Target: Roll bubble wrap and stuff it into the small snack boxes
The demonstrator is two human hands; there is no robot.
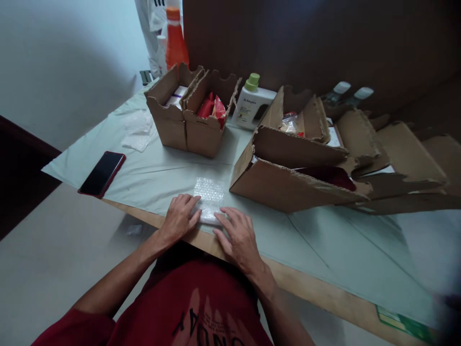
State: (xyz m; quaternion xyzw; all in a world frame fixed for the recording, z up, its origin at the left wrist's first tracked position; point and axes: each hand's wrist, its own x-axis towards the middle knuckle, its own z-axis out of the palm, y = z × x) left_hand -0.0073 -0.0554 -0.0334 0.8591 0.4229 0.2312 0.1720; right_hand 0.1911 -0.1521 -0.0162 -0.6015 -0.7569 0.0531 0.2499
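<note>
The left hand [179, 217] and right hand [238, 234] touch the bubble wrap [209, 190]; I can't tell if they grip. Press both sides evenly to fold it straight.

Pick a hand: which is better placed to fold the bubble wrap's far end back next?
Likely the left hand: its fingertips are at the left edge of the bubble wrap, close to that far end. The right hand's fingertips sit lower, by the near part.

Dark red shirt [169, 293] with black lettering [213, 338]
</note>
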